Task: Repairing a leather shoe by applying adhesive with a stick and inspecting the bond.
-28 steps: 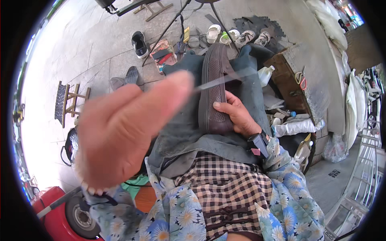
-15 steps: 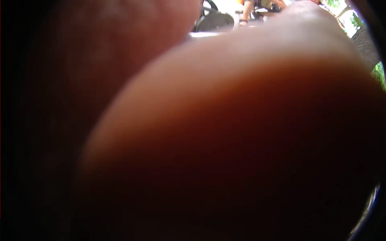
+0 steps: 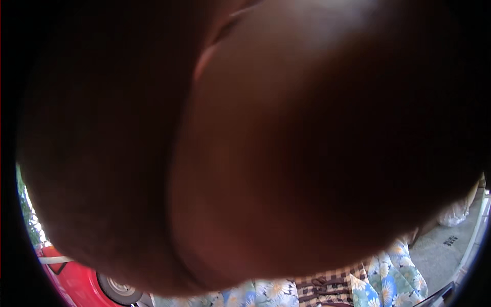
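Very close to the camera, blurred fingers (image 3: 230, 194) cover most of the view. Two rounded skin surfaces press together along a dark seam left of the middle. Whether they belong to my left hand, my right hand or both, I cannot tell. No held thing can be made out. Below them shows a light blue cloth with white daisies (image 3: 279, 291). Between its parts lies a brown checked cloth (image 3: 327, 286) with dark brown straps or ties on it.
At the lower left stands a red vehicle (image 3: 82, 281) with a dark-tyred wheel (image 3: 120, 290). Grey floor (image 3: 434, 256) runs along the lower right, with a clear plastic bag (image 3: 454, 214) near its far side. Green leaves (image 3: 28, 210) show at the left rim.
The fingers have shifted over the lens, hiding the top and uncovering the lower edge. The cloths, red vehicle and floor have come into view; the person's leg and round dark object have gone.
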Action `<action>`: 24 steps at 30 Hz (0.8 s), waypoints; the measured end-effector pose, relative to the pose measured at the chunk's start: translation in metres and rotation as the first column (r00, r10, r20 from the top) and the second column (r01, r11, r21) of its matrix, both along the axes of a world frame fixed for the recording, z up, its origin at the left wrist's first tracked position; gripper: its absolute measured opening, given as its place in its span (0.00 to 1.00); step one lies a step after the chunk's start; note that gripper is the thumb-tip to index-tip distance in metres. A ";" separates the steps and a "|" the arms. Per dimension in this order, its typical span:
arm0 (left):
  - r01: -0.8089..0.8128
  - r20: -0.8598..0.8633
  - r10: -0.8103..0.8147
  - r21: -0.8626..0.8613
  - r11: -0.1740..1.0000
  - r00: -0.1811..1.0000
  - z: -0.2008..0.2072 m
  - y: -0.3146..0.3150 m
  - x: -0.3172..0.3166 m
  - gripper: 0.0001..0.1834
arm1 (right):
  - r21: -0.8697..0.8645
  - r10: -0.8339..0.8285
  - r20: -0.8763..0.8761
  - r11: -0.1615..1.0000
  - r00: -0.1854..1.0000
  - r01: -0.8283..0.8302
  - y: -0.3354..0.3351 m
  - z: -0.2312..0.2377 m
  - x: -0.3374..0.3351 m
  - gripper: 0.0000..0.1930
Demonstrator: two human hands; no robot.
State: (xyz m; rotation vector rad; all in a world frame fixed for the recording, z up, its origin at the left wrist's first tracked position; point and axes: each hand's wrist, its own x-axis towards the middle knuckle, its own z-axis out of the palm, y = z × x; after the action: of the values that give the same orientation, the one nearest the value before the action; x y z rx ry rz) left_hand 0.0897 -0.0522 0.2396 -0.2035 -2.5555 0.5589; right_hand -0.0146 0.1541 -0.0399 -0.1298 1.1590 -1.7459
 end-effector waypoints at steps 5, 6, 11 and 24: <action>-0.065 -0.033 0.068 0.067 0.996 0.997 -0.024 0.001 -0.003 0.24 | -0.054 -0.011 0.017 0.998 1.000 0.012 -0.010 -0.009 -0.001 0.17; -0.080 -0.049 0.083 0.061 0.995 0.995 -0.020 0.005 -0.003 0.24 | -0.060 -0.008 0.015 0.998 1.000 0.009 -0.011 -0.003 0.002 0.17; 0.245 0.109 -0.432 0.689 0.682 0.895 -0.060 -0.004 0.012 0.24 | -0.034 0.004 -0.014 0.999 1.000 -0.004 -0.008 0.000 0.008 0.17; 0.153 -0.057 -0.199 0.849 0.505 0.978 -0.083 -0.016 0.029 0.25 | -0.044 -0.160 -0.316 0.987 0.935 0.154 0.036 0.033 -0.029 0.12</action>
State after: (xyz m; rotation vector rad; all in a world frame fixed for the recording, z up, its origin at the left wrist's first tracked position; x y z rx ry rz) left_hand 0.1188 -0.0680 0.1566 -0.1104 -2.4829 -0.8347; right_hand -0.0434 0.1901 -0.0068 -0.3501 1.4195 -1.9255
